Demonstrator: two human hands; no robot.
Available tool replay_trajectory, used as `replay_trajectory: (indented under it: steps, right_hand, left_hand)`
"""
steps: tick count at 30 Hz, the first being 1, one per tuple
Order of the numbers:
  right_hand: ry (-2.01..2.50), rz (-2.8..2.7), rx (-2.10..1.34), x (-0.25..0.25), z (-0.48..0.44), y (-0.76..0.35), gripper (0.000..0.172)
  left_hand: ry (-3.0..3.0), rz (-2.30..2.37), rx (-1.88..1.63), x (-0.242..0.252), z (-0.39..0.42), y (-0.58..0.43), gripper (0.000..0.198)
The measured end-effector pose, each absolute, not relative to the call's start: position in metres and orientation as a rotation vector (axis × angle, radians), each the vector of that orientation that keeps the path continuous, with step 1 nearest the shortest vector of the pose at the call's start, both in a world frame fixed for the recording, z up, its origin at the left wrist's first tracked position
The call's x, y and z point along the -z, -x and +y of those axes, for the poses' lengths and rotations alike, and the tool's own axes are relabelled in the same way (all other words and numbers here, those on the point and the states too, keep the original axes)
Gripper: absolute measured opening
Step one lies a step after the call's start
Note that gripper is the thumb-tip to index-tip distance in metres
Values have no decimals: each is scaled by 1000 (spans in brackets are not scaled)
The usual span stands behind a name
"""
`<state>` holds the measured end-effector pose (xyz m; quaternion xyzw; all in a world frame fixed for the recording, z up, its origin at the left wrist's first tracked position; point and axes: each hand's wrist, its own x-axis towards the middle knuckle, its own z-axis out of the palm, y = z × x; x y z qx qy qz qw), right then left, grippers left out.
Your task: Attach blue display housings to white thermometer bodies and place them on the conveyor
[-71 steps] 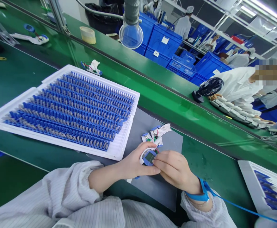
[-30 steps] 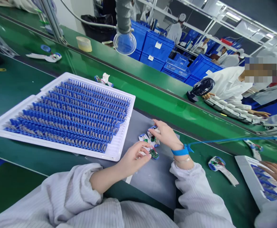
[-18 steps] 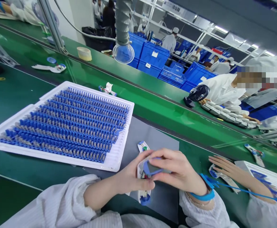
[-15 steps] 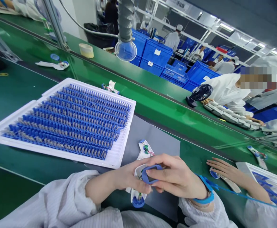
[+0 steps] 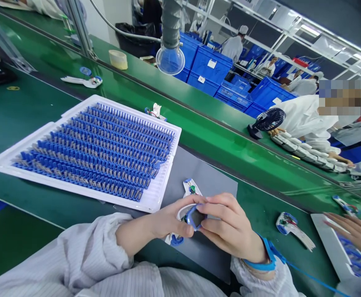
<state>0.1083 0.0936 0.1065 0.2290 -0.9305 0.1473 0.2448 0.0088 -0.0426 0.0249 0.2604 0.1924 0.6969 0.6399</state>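
At lower centre, I have the left hand (image 5: 172,219) clamped on the shell (image 5: 181,211), the right hand (image 5: 231,227) pinching the screen (image 5: 195,218), tilted at the shell's right edge.

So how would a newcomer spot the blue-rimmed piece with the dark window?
Find the big white tray, then the grey mat beside it. Over the mat, the right hand holds the piece next to a white casing in the left hand. Unlike the tray's packed blue parts, it shows a dark window.
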Motion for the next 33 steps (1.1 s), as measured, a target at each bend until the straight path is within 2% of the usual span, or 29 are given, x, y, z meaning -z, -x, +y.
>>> replay_trajectory:
  steps: [6, 12, 16, 20, 23, 29, 33]
  right_hand:
    - [-626, -2568, -419, -97, 97, -111, 7]
    - [-629, -2539, -482, -90, 103, -118, 17]
    - [-611, -2515, -668, -97, 105, -112, 9]
    - [-566, -2457, -953, -97, 108, -100, 21]
    - [-582, -2507, -1097, -93, 109, -95, 19]
    - [-571, -2655, -1156, -96, 111, -102, 16]
    - [-537, -2651, -1171, -96, 110, -112, 16]
  left_hand:
    - [-512, 584, -1550, -26, -41, -6, 69]
    - [-496, 575, -1543, -26, -40, -9, 61]
    - [-531, 650, -1522, -30, -39, -9, 62]
    - [-579, 730, -1483, -31, -39, -9, 64]
    - [-624, 761, -1464, -31, -39, -8, 63]
    - [-608, 739, -1466, -31, -38, -10, 59]
    - [-501, 634, -1534, -27, -37, -13, 64]
